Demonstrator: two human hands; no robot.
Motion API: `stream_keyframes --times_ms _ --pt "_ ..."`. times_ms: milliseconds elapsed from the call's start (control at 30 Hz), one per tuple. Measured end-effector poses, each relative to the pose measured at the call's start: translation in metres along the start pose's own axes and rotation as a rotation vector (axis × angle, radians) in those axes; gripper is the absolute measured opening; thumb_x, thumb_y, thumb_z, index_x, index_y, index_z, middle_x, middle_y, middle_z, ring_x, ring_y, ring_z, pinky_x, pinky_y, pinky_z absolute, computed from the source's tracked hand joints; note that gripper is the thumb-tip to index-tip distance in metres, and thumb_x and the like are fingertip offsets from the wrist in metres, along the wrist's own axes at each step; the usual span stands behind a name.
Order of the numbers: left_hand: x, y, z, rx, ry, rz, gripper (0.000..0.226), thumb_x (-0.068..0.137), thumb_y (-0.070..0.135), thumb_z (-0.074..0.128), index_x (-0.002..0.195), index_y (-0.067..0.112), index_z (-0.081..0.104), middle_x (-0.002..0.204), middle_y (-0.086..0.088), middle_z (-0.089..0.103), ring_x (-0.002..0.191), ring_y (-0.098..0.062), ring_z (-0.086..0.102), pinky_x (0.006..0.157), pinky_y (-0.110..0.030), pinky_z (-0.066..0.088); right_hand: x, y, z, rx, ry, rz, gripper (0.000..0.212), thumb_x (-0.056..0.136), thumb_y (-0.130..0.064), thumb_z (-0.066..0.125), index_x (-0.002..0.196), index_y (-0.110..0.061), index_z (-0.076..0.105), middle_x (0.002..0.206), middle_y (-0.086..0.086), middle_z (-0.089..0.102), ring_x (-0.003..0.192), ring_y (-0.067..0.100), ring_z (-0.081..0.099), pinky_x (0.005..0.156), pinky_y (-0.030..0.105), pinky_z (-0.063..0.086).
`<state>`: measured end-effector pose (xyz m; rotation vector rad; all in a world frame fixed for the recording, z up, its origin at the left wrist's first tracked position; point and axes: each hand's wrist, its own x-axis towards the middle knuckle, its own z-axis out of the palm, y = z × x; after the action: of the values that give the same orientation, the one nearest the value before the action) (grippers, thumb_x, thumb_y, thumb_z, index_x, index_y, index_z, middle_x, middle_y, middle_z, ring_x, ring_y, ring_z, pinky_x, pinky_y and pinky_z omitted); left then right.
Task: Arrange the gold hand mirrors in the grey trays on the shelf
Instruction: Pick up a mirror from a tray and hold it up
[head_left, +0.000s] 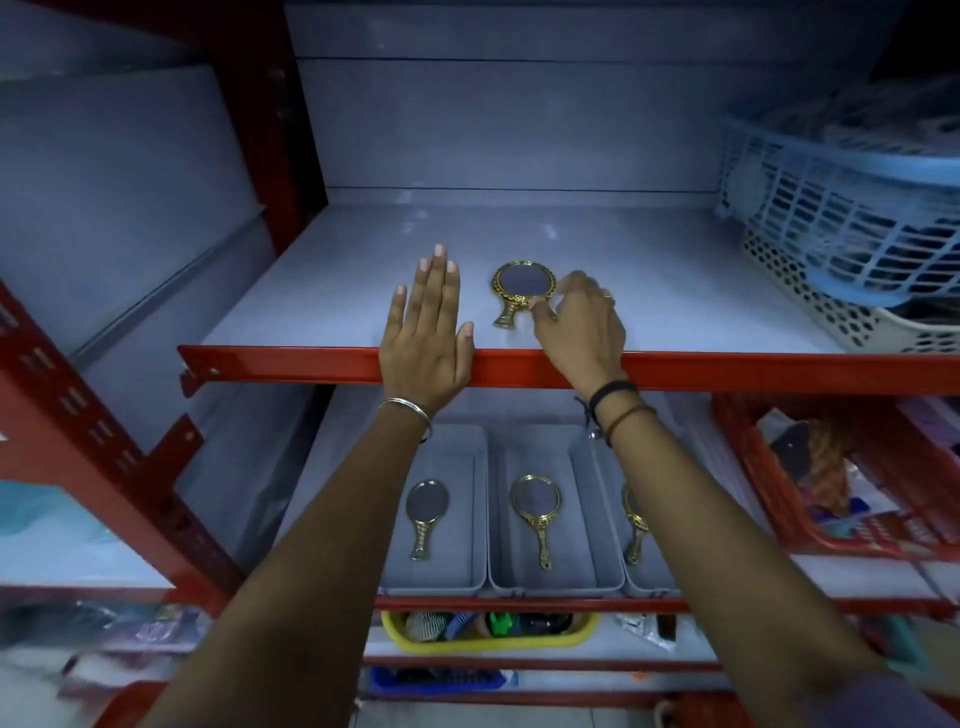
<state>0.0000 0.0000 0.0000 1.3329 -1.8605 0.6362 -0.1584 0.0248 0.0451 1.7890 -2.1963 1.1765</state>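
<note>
Right hand (576, 317) pinches the centre-frame mirror (522, 291), apparently lifting it; left hand (428, 332) rests flat, open, steadying on the shelf (311, 358).

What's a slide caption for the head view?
Right hand pinches a gold hand mirror on the upper shelf; three grey trays below each hold one.

Red metal shelving (519, 366), grey boards, dim light

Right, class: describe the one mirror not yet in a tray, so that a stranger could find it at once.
Find the upper shelf with the red front edge. A gold mirror lies flat there between the hands, the right hand touching its rim. Unlike the mirrors below, it sits in no grey tray.
</note>
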Motion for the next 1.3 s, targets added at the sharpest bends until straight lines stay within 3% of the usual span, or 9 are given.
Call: stream_keyframes --times_ms 100,200,300,367,500,767,1000,1167,1300 --pt "0.001 0.001 -0.004 -0.008 -0.017 -0.028 0.062 0.088 0.029 0.035 0.144 0.003 0.031 0.152 -0.014 0.036 0.142 -0.021 0.027 0.12 -0.024 -0.005 0.016 -0.007 0.003 -0.144 -0.293 0.149 0.034 0.085 -0.026 0.059 0.111 -0.004 0.059 0.118 0.016 0.062 0.109 0.035 0.059 0.077 0.033 0.047" --pt "0.0 0.002 -0.004 0.023 -0.053 -0.021 0.062 0.087 0.029 0.034 0.144 0.003 0.03 0.152 -0.014 0.036 0.142 -0.02 0.024 0.12 -0.025 -0.004 0.023 -0.012 0.003 -0.141 -0.374 0.202 0.027 0.084 -0.014 0.056 0.11 -0.005 0.06 0.117 0.014 0.062 0.104 0.033 0.061 0.072 0.03 0.044" --pt "0.001 0.0 -0.003 0.061 -0.042 -0.011 0.063 0.087 0.03 0.034 0.144 0.003 0.03 0.152 -0.014 0.036 0.142 -0.019 0.021 0.12 -0.025 -0.005 0.036 -0.007 -0.002 0.089 -0.376 0.293 0.007 0.083 -0.013 0.06 0.082 -0.008 0.055 0.095 0.011 0.064 0.084 0.027 0.059 0.066 0.027 0.042" --pt "0.002 0.001 -0.003 0.045 -0.058 -0.018 0.063 0.087 0.03 0.034 0.144 0.003 0.029 0.152 -0.014 0.036 0.142 -0.02 0.022 0.12 -0.023 -0.007 0.043 -0.001 -0.008 0.381 -0.413 0.406 0.025 0.081 -0.016 0.068 0.069 -0.012 0.046 0.078 0.008 0.059 0.068 0.02 0.056 0.056 0.025 0.044" --pt "0.001 0.0 -0.003 0.047 -0.077 -0.021 0.063 0.087 0.03 0.033 0.144 0.004 0.028 0.152 -0.014 0.036 0.141 -0.021 0.024 0.12 -0.024 -0.005 0.036 0.013 -0.031 0.672 -0.463 0.458 0.024 0.085 -0.014 0.067 0.099 0.005 0.061 0.066 0.006 0.05 0.042 0.007 0.042 0.031 0.012 0.032" --pt "0.004 -0.001 -0.003 0.041 -0.045 -0.038 0.063 0.088 0.029 0.031 0.145 0.002 0.03 0.152 -0.014 0.035 0.142 -0.022 0.027 0.12 -0.021 -0.007 -0.035 0.06 -0.089 0.814 -0.444 0.403 0.008 0.088 -0.017 0.062 0.086 -0.011 0.067 0.063 -0.001 0.055 0.044 0.003 0.041 0.034 0.009 0.03" --pt "0.002 0.004 -0.006 0.001 -0.047 -0.046 0.061 0.09 0.028 0.029 0.145 0.001 0.031 0.153 -0.016 0.033 0.142 -0.027 0.031 0.116 -0.04 0.023 -0.128 0.135 -0.078 0.867 -0.344 0.442 0.02 0.092 -0.01 0.055 0.074 -0.018 0.058 0.053 -0.005 0.054 0.039 -0.001 0.043 0.039 0.01 0.033" --pt "0.0 0.006 -0.002 0.026 -0.057 -0.044 0.061 0.092 0.029 0.027 0.146 0.002 0.028 0.155 -0.016 0.029 0.144 -0.027 0.027 0.12 -0.035 0.014 -0.18 0.188 -0.046 0.81 -0.31 0.591 0.02 0.093 -0.012 0.055 0.072 -0.014 0.056 0.057 0.001 0.049 0.044 0.002 0.041 0.046 0.015 0.035" --pt "0.002 0.004 0.001 0.057 -0.024 -0.04 0.06 0.093 0.03 0.026 0.146 0.003 0.027 0.155 -0.015 0.029 0.145 -0.027 0.025 0.118 -0.017 -0.011 -0.178 0.206 -0.02 0.686 -0.348 0.713 0.019 0.092 -0.007 0.056 0.073 -0.006 0.055 0.053 0.0 0.05 0.043 0.004 0.043 0.042 0.012 0.038"
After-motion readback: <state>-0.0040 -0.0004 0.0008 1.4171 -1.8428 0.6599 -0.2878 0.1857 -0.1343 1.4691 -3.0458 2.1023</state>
